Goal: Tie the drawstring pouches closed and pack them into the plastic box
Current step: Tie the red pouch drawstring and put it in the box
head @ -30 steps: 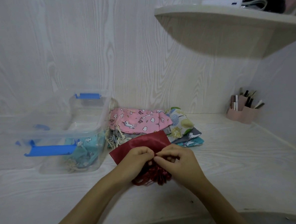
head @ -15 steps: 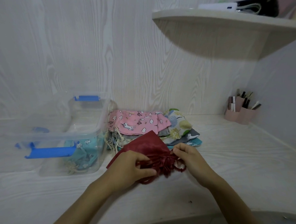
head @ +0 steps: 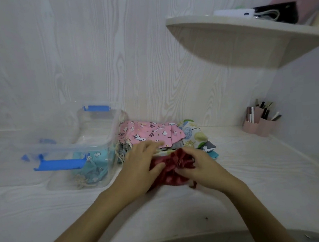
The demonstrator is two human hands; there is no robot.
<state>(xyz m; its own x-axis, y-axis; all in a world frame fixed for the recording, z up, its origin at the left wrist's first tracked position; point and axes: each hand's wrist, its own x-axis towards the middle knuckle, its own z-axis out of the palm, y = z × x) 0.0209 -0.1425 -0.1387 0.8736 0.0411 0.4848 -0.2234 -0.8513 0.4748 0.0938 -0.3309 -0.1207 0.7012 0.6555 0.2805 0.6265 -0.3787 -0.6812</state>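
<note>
- At the left of the frame the clear plastic box (head: 93, 143) with blue latches stood open on the desk (head: 252, 180); a teal pouch (head: 91, 167) already lay inside, low against its near wall.
- Just right of the box, in the middle, the untied pouches sat in a soft heap, a pink pouch (head: 152, 133) on top.
- The left hand (head: 139, 170) lay flat on the red pouch (head: 169, 169), fingers spread forward onto the heap, thumb pressing the cloth.
- The red pouch, at lower centre and touching the heap, looked light, limp and rather slick; its gathered neck seemed the surest place to hold.
- The right hand (head: 200, 167) pinched that bunched neck, fingers closed on it; a cord end (head: 193, 184) trailed beneath the wrist.
</note>
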